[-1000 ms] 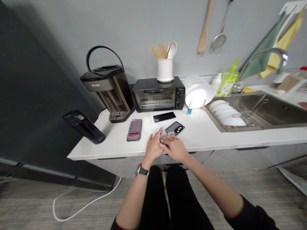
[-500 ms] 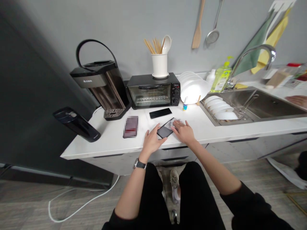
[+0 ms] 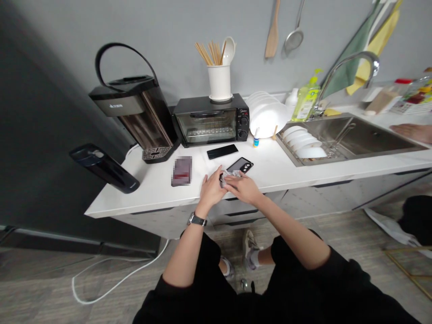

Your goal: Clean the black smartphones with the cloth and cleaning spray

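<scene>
A dark phone case (image 3: 239, 165) with a grey back and round camera cutouts lies on the white counter, its cutout end pointing away to the right. My left hand (image 3: 212, 190) grips the near end of the case, thumb and fingers at its edges. Under the fingers of my right hand (image 3: 245, 189) a crumpled white tissue (image 3: 232, 174) presses on the near part of the case, hiding it. Just behind lies a black phone (image 3: 222, 151), face up. A small bottle with a blue label (image 3: 256, 141) stands to the right.
A blurred-out purplish item (image 3: 182, 171) and a dark flask (image 3: 104, 168) are on the left. Behind stand a water dispenser (image 3: 135, 117) and toaster oven (image 3: 209, 121). White plates (image 3: 268, 117) and a sink (image 3: 364, 146) with bowls are right; another person's hand (image 3: 411, 132) rests beyond.
My right hand has slid the tissue from the far end of the case to the near end, beside my left hand. The camera cutouts are now uncovered. The view has shifted slightly.
</scene>
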Demonstrator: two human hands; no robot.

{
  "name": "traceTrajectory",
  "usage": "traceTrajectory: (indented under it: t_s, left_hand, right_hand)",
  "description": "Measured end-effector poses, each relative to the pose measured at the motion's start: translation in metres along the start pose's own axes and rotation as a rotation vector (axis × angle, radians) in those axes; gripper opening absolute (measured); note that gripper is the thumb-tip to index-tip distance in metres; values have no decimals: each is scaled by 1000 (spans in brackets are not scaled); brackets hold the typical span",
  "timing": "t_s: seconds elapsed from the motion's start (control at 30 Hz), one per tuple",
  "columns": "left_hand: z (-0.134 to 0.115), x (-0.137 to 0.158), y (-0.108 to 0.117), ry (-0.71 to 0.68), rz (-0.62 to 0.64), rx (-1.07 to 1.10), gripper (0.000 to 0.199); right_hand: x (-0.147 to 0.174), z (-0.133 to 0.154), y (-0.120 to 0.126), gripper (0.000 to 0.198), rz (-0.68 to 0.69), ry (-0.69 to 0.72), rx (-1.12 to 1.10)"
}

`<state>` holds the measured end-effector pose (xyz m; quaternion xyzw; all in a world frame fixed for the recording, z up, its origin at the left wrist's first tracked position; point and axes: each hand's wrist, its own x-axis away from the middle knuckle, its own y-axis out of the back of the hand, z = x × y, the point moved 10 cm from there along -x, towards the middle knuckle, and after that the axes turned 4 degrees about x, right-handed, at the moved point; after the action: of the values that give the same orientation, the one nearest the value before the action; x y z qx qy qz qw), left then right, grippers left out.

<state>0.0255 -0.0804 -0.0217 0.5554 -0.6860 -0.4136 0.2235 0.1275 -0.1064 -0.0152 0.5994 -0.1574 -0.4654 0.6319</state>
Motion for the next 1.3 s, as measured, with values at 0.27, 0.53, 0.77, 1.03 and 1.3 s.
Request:
traceTrajectory:
  t_s: [0.27,0.53,0.77,1.03,1.3]
  left_hand:
    - [-4,-1,0,7,-38,28,84]
    - [1,-2,0,18,-20,21,82]
    - [-3,0,2,3,-48,-9,79]
    - [-3,-3,3,26,-77,16,79]
    - [-1,0,4,-13,-71,-22,72]
  right_hand:
    - [7,-88,27,42,-53,-263,174]
    - [-24,-20,6,48,-62,-182,183]
    - [5,-10,8,46,-45,-87,17]
    - [-10,-78,26,46,-105,-306,220]
    - [-18,12,-1,45,-44,-96,117]
